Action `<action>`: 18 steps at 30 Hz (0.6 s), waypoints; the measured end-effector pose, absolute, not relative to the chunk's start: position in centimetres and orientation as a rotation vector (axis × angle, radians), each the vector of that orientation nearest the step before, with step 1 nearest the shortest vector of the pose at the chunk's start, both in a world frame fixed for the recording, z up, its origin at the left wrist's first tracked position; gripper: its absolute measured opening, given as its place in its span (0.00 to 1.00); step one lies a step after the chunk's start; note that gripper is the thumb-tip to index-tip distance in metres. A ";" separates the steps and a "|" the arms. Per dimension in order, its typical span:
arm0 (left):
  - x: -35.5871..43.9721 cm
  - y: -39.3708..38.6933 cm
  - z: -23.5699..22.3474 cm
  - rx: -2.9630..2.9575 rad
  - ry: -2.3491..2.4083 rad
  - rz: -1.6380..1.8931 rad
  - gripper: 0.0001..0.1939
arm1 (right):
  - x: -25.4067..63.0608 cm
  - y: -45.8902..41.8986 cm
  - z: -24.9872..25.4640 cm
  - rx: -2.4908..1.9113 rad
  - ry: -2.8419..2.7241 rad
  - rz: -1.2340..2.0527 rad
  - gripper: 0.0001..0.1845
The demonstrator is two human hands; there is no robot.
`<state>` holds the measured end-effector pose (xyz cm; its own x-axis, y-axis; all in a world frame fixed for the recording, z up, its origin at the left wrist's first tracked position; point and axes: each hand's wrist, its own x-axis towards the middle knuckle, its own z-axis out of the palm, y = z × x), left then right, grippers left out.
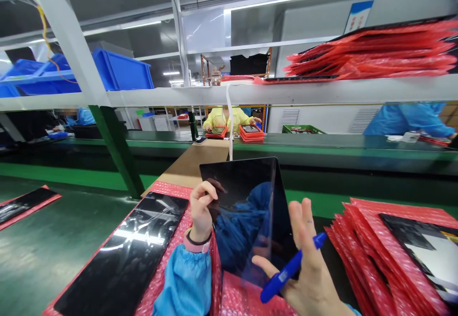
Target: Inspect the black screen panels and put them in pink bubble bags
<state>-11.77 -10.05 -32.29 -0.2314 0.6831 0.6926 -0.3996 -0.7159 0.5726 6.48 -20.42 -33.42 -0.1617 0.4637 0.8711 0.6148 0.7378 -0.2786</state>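
In the head view, which is the only one, the worker raises a black panel [239, 220] in front of the body, tilted, with its glossy face toward the worker. It stands above pink bubble wrap [246, 301]. The left hand [201, 211] is at the left edge of the panel, with its fingers bent as in a pinch; I cannot tell whether they grip the panel or only the clear film [265, 225] that seems to cover it. The right hand [304, 263] grasps a blue marker [293, 268], its other fingers spread straight near the right edge.

On the left, a long dark panel [125, 259] lies flat on its own wrap over the green surface [25, 268]. On the right is a stack of red sleeves [361, 249].

In my judgement, the step in hand is the handling of the raised panel, with attention to its front. The next move would call for steady support at both edges, and for care that the marker does not rub the glass.
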 end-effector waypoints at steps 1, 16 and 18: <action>-11.7 -10.0 -32.4 1.341 0.355 2.002 0.05 | 6.6 -20.3 -33.4 -0.826 -1.871 -0.293 0.51; -11.8 -10.9 -32.5 1.847 0.295 2.067 0.08 | 8.1 -20.6 -33.7 -0.546 -1.750 -0.409 0.26; -11.8 -11.6 -32.1 1.934 0.274 2.051 0.08 | 8.5 -20.6 -33.8 -0.574 -1.748 -0.512 0.22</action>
<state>-11.77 -11.59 -32.15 -0.0418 0.3495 0.9360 -0.0911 -0.9343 0.3448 8.51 -20.61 -33.82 -0.2119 0.1134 0.9707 0.6195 0.7838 0.0436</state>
